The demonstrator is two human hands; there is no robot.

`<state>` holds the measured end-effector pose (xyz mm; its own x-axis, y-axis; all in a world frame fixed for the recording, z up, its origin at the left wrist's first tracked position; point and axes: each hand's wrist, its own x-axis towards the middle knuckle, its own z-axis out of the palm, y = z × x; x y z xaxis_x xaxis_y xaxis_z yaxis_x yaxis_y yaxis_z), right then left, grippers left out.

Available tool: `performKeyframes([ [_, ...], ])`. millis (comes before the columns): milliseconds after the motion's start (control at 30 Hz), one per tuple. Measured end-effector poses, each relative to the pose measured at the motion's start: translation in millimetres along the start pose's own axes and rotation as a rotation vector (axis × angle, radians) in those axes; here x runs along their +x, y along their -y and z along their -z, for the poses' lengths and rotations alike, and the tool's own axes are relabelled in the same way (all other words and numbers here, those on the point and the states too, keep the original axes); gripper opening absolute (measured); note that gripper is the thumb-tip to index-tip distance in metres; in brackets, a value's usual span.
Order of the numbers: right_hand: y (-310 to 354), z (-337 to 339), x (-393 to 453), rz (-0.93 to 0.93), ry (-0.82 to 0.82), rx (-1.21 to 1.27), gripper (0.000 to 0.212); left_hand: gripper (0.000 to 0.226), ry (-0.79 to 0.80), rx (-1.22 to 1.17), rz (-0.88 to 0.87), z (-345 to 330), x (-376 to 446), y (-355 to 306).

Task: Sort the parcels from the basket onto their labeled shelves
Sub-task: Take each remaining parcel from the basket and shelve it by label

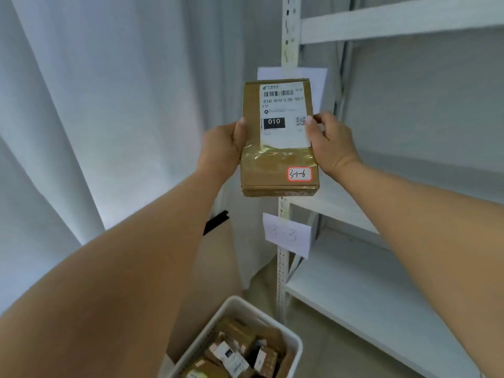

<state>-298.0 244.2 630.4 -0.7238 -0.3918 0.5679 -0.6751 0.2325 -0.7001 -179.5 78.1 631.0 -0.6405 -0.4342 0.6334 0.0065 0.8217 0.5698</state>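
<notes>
left hand (222,150): wrapped round the left edge of the parcel (279,137), thumb lying on the front face, rest of the fingers hidden behind it

right hand (331,144): gripping the right edge, thumb pressed on the white shipping label (285,115) right by the QR code, fingers curled round the back

parcel: brown cardboard box, held up in the air between both hands, front face to the camera, pretty much upright. Sits in front of the rack post, not on any shelf. Shiny tape across the lower half

shipping label: barcode up top, "010-010-L30-551" printed under it, black block reading "010"

sticker (299,174): small white one with a red border, bottom right corner of the parcel, handwritten, looks like "3-1-6" but honestly the scrawl is hard to read

rack (381,293): white metal shelving on the right, perforated post running straight down behind the parcel

paper tag (287,234): stuck on the post below the parcel, faint writing, looks like "3-3". Another sheet peeks out behind the parcel's top, can't read it

basket (296,341): white, on the floor at the bottom, near the rack's foot, full of more brown parcels

curtain (95,105): pale, hanging on the left
</notes>
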Motion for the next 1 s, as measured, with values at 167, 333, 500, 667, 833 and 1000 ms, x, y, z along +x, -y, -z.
performKeyframes([
  [167,19,81,20,0.029,-0.08,-0.023,0.032,0.057,-0.001,-0.002,-0.119,-3,33,-75],
  [333,30,159,42,0.074,-0.167,-0.041,0.03,0.058,0.004,-0.037,-0.16,-9,64,-154],
  [500,32,240,64,0.086,-0.225,-0.108,0.035,0.058,0.109,-0.068,-0.146,-31,90,-232],
  [667,21,312,76,0.102,-0.288,-0.157,0.03,0.059,0.109,-0.112,-0.209,-62,105,-297],
  [833,9,359,82,0.098,-0.303,-0.19,0.033,0.056,0.13,-0.118,-0.25,-89,115,-338],
  [1000,-2,385,90,0.084,-0.311,-0.192,0.035,0.054,0.1,-0.099,-0.289,-108,128,-364],
])
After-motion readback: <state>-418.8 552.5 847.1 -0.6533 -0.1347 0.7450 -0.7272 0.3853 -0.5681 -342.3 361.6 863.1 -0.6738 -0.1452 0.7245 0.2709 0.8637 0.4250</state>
